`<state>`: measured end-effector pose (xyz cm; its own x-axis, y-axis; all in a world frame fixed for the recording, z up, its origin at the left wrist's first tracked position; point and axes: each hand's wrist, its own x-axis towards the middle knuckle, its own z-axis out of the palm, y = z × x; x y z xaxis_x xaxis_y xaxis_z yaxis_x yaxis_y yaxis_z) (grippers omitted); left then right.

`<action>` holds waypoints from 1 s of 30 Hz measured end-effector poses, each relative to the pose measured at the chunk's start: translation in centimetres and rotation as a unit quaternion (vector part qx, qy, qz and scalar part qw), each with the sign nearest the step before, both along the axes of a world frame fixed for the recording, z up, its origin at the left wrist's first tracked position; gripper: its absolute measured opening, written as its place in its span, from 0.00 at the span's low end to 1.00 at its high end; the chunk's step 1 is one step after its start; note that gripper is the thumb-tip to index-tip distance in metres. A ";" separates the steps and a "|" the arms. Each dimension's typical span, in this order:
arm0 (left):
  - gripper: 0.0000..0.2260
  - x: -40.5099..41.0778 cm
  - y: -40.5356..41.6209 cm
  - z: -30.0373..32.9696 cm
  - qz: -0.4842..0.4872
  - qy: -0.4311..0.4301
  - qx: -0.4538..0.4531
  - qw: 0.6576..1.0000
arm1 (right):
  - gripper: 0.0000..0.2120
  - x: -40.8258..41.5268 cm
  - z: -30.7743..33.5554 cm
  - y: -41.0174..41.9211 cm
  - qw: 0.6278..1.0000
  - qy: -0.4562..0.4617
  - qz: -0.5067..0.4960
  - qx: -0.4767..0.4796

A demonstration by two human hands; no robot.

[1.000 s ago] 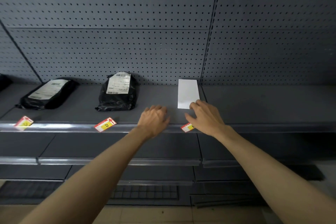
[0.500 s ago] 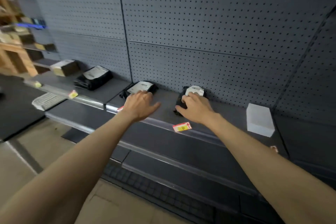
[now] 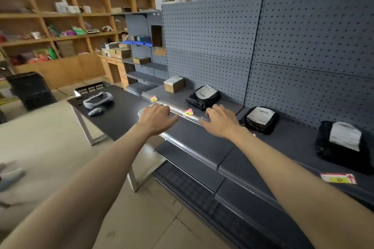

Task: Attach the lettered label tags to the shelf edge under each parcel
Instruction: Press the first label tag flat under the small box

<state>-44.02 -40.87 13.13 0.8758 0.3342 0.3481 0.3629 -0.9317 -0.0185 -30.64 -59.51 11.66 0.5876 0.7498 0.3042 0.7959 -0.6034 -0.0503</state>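
Observation:
My left hand [image 3: 155, 117] and my right hand [image 3: 220, 120] hover side by side in front of the shelf edge [image 3: 193, 118], fingers loosely spread, nothing in either. Between them a red-and-yellow label tag [image 3: 187, 112] sits on the edge below a black parcel [image 3: 203, 97]. Another tag [image 3: 153, 98] hangs under a cardboard box [image 3: 174, 84] further left. A third tag, with a D, [image 3: 339, 178] is under the black parcel at far right [image 3: 342, 143]. The middle black parcel [image 3: 261, 119] lies just past my right wrist; the edge below it is mostly hidden.
A black table [image 3: 121, 111] stands left of the shelving, carrying a headset [image 3: 98, 100], a controller [image 3: 95, 111] and a black basket [image 3: 92, 88]. A black crate [image 3: 30, 89] and wooden shelves [image 3: 60, 36] stand behind. Lower grey shelves [image 3: 202, 159] jut out beneath my arms.
My view has swung left along the shelf; the white box has left the frame and the table and room have come into view. Both hands moved left with it, still holding nothing.

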 end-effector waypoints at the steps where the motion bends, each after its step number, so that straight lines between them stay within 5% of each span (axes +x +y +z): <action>1: 0.23 -0.6 1.9 -0.1 0.004 -0.003 0.000 1.000 | 0.23 -0.4 0.0 2.1 1.000 0.004 0.005 0.000; 12: 0.22 -0.2 21.3 -2.0 0.040 -0.003 -0.002 0.999 | 0.21 1.0 -1.6 22.3 0.999 0.023 0.023 -0.017; 30: 0.18 21.7 49.5 -7.5 -0.100 0.065 -0.038 0.992 | 0.19 17.1 -8.0 50.1 0.992 0.093 -0.087 -0.011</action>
